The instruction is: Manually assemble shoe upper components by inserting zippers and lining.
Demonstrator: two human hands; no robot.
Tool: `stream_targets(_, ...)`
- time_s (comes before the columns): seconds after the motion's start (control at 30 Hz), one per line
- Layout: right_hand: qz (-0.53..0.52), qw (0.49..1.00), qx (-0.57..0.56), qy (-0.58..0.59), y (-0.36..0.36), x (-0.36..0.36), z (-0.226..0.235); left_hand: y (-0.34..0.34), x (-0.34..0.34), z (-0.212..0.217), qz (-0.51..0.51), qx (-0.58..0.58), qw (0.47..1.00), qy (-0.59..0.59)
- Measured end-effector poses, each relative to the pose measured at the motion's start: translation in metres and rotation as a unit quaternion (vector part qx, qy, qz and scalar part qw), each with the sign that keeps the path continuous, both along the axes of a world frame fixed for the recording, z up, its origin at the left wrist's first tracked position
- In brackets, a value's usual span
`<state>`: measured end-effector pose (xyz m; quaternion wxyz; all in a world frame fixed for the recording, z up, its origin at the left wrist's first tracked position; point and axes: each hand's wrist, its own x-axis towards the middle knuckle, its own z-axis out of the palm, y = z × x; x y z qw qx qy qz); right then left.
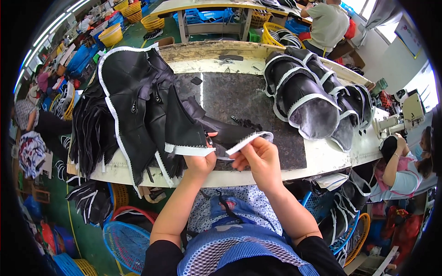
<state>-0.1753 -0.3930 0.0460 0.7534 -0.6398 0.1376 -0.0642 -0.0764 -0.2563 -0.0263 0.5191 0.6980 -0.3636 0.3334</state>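
Both of my hands hold a black boot upper (182, 126) with white strips along its lower edges, just above the near side of the table. My left hand (201, 162) is closed on the left flap by its white edge. With thumb and fingers, my right hand (261, 162) pinches the white-edged end of the other flap. The fingers of the left hand are partly hidden behind the material. Right beside the left flap lies a pile of flat black uppers (124, 92) with white edging and small zip pulls.
A dark mat (271, 142) covers the middle of the white table (331, 161), with small black parts (246, 123) on it. Shaped black uppers with grey lining (315, 119) stack at the right. Baskets, including a blue one (126, 246), stand below. A co-worker (398, 168) sits at the right.
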Motion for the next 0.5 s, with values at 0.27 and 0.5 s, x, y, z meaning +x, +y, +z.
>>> stream_targets(0.27,0.042,0.986,0.163,0.001,0.021,0.001,-0.021,0.013,-0.004,0.028,0.008,0.031,0.999,0.004)
stream_targets(0.5,0.02,0.902,0.43,0.028,-0.014,0.028,-0.021,0.054,-0.02,0.078,-0.061,0.147,0.935,0.315)
